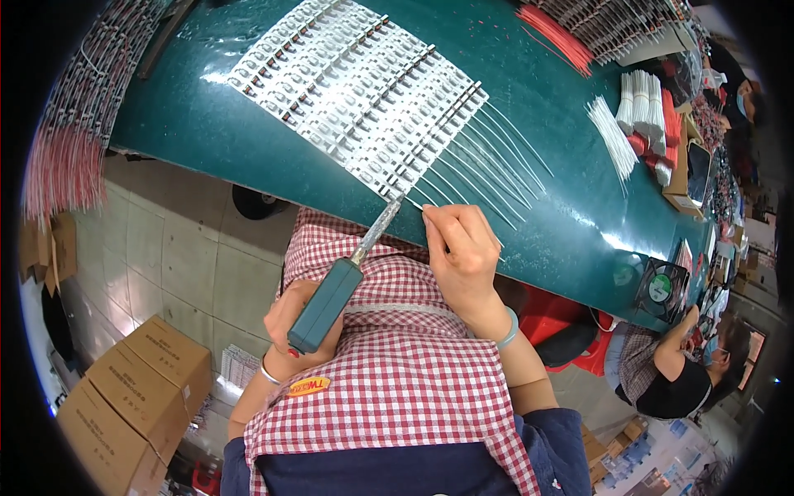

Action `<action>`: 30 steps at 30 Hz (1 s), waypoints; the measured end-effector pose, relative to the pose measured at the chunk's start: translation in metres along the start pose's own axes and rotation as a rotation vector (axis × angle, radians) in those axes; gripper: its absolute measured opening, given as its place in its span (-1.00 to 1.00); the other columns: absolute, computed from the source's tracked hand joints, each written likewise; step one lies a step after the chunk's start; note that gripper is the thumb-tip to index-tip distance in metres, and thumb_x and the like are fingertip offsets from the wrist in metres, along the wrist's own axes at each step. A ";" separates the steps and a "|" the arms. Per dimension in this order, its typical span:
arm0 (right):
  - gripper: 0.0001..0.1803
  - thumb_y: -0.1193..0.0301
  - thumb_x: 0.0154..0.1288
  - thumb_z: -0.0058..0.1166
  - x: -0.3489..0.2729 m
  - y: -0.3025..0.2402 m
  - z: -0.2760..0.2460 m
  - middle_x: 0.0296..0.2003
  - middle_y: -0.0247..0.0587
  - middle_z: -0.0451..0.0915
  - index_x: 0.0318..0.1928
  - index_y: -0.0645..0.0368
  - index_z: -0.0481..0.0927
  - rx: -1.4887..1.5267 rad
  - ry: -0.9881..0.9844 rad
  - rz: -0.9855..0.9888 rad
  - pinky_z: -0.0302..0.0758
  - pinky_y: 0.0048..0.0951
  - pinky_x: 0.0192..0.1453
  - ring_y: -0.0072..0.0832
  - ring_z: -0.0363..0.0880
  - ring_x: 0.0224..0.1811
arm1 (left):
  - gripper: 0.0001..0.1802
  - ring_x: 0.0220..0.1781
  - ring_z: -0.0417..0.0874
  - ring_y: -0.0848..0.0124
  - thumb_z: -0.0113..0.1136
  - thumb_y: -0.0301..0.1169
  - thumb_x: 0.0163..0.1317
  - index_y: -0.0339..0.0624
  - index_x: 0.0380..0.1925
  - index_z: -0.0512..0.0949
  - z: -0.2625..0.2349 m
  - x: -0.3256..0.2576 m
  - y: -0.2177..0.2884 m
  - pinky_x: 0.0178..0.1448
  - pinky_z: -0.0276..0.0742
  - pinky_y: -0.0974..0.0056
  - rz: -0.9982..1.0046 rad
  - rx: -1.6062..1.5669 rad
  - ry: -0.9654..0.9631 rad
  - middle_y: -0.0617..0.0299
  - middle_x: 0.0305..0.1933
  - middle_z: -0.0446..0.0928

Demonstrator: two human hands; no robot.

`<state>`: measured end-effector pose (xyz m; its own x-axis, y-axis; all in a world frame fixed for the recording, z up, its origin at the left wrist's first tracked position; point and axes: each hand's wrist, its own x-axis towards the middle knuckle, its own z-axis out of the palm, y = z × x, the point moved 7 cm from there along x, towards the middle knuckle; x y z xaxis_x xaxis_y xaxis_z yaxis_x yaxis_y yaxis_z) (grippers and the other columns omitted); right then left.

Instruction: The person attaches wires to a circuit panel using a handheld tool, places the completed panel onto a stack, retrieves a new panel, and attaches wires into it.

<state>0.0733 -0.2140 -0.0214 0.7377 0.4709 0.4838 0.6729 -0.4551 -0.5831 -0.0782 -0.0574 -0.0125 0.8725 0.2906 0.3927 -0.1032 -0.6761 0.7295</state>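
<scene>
Left hand (289, 306) clamped on iron (329, 299), right hand (463, 252) pinching wire (417, 203); boards (356, 95) ahead, long axis far-left to near-right, near corner at tip, right hand nearer

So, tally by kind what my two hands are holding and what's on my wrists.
Soldering iron: 1, in the left hand
White wire: 1, in the right hand
Bangles: 2, a blue one and a pale one
Total: 4
</scene>
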 end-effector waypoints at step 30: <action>-0.77 0.69 0.03 0.31 -0.002 -0.008 0.010 -0.40 -0.20 0.52 -0.25 0.27 0.64 0.038 0.009 -0.013 0.43 -0.35 -0.40 -0.32 0.49 -0.40 | -0.76 -0.31 0.75 0.11 0.39 -0.58 -0.06 -0.40 -0.31 0.66 -0.012 -0.018 -0.004 -0.29 0.68 0.24 -0.032 0.035 -0.013 -0.06 -0.26 0.64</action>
<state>0.0659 -0.2033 -0.0241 0.7294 0.4695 0.4975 0.6801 -0.4198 -0.6010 -0.0991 -0.0521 -0.0156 0.8813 0.3039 0.3620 -0.0582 -0.6902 0.7213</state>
